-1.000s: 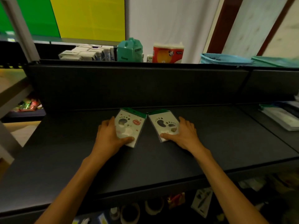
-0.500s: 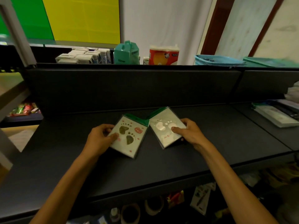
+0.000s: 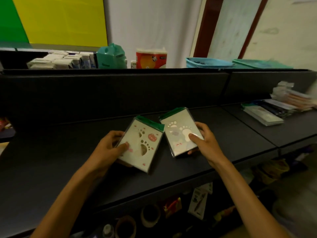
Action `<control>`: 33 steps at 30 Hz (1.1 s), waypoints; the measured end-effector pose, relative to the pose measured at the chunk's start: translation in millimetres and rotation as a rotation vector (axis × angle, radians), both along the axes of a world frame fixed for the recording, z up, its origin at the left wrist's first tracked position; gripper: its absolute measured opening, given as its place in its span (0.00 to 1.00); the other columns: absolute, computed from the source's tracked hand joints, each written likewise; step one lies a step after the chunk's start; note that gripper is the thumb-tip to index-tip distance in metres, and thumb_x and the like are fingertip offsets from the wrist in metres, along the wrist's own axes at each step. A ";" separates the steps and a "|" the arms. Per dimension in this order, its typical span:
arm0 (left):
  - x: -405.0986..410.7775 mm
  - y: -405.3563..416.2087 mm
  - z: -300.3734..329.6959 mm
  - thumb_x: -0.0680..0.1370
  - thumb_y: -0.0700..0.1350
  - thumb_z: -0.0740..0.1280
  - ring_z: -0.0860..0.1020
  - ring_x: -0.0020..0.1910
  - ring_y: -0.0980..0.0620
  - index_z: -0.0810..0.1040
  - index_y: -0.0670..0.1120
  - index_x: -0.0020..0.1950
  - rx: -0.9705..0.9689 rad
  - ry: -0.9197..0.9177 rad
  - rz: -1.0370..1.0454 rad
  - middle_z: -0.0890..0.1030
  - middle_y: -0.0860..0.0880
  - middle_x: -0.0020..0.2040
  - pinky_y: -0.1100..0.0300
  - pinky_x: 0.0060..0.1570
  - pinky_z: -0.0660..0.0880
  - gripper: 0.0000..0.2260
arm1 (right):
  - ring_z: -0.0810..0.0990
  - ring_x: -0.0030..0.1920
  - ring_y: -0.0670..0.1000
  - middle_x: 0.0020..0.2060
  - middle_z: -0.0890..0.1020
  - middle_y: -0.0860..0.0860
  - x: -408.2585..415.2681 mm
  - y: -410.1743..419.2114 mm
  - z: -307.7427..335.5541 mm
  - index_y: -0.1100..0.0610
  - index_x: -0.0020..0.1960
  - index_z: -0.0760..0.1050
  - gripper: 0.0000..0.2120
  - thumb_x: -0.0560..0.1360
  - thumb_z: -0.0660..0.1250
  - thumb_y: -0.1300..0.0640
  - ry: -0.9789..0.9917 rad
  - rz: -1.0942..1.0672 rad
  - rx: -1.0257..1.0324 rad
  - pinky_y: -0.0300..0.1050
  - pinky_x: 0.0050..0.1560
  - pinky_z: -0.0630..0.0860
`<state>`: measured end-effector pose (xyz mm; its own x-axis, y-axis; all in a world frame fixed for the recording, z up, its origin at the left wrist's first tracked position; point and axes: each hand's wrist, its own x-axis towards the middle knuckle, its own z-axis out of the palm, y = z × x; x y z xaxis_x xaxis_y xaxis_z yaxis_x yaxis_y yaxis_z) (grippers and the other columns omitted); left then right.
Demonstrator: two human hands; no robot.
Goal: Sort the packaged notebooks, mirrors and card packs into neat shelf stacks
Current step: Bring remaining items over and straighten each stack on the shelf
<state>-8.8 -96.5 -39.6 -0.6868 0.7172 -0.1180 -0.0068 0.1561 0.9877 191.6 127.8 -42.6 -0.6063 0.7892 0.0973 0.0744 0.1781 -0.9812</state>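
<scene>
Hands hold two packaged notebooks just above a dark shelf (image 3: 223, 134), which serves as the landmark for this view. The left hand (image 3: 106, 148) grips the left notebook (image 3: 142, 143), thumb on its cover and fingers (image 3: 122, 146) curled round its left edge. This pack is cream with footprint cut-outs, a pink cartoon face and a green top flap. It sits tilted over the middle of the shelf, its near corner lifted. The right hand (image 3: 205, 143) grips the right notebook (image 3: 180, 133), thumb pressed on the cover and fingers wrapped beneath the right edge. That pack shows pale footprints and a small cat, and it leans the opposite way. The two green flaps nearly meet. Holding one pack in each hand probably lets the person compare or align them before stacking.

At the shelf's right end lies a heap of flat packaged goods (image 3: 267, 114), loosely piled. Behind the shelf's back wall stand white boxes (image 3: 56, 61), a teal bag (image 3: 111, 56), a red tissue pack (image 3: 151, 57) and a blue basket (image 3: 205, 62); its contents look dark and cannot be made out. Below the shelf, rolls of tape (image 3: 151, 215) and hanging carded items (image 3: 199, 201) are dimly visible.
</scene>
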 end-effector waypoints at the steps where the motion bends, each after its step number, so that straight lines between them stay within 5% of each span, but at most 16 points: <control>1: 8.7 8.0 1.7 0.77 0.39 0.65 0.80 0.50 0.47 0.68 0.51 0.66 0.034 0.008 -0.015 0.74 0.49 0.58 0.58 0.33 0.80 0.19 | 0.82 0.49 0.52 0.56 0.78 0.51 11.0 5.6 0.7 0.52 0.67 0.66 0.21 0.76 0.65 0.62 0.010 -0.015 0.016 0.46 0.30 0.80; 9: 90.8 98.0 1.8 0.78 0.40 0.63 0.77 0.56 0.50 0.65 0.56 0.66 0.166 0.152 -0.081 0.72 0.52 0.61 0.53 0.43 0.80 0.20 | 0.82 0.52 0.51 0.55 0.80 0.46 122.6 64.0 4.8 0.42 0.64 0.68 0.21 0.76 0.66 0.60 0.032 -0.121 0.109 0.55 0.46 0.81; 14: 157.1 160.2 -0.1 0.78 0.41 0.64 0.78 0.56 0.49 0.66 0.55 0.68 0.212 0.119 -0.156 0.74 0.53 0.61 0.46 0.48 0.80 0.20 | 0.83 0.49 0.52 0.54 0.79 0.46 204.0 111.1 7.6 0.46 0.66 0.67 0.22 0.76 0.66 0.61 0.066 -0.211 0.090 0.49 0.37 0.81; 23: 262.3 264.0 0.9 0.77 0.41 0.65 0.77 0.58 0.49 0.65 0.56 0.67 0.275 0.176 -0.203 0.74 0.52 0.63 0.47 0.47 0.81 0.21 | 0.80 0.52 0.49 0.57 0.77 0.48 325.4 181.1 6.8 0.48 0.68 0.66 0.22 0.77 0.65 0.61 0.078 -0.319 0.097 0.46 0.38 0.82; 28: 299.2 308.1 5.7 0.77 0.40 0.64 0.78 0.56 0.49 0.66 0.52 0.68 0.289 0.160 -0.230 0.74 0.54 0.60 0.48 0.46 0.81 0.21 | 0.80 0.48 0.43 0.57 0.76 0.49 361.2 216.5 9.1 0.50 0.69 0.66 0.22 0.77 0.65 0.61 0.081 -0.357 0.100 0.36 0.32 0.78; 33: 316.1 355.4 5.3 0.77 0.39 0.64 0.77 0.58 0.47 0.65 0.51 0.69 0.265 0.167 -0.238 0.73 0.48 0.64 0.45 0.49 0.80 0.21 | 0.81 0.44 0.37 0.57 0.77 0.51 377.7 258.9 4.8 0.51 0.69 0.64 0.22 0.77 0.64 0.62 0.064 -0.355 0.099 0.36 0.32 0.78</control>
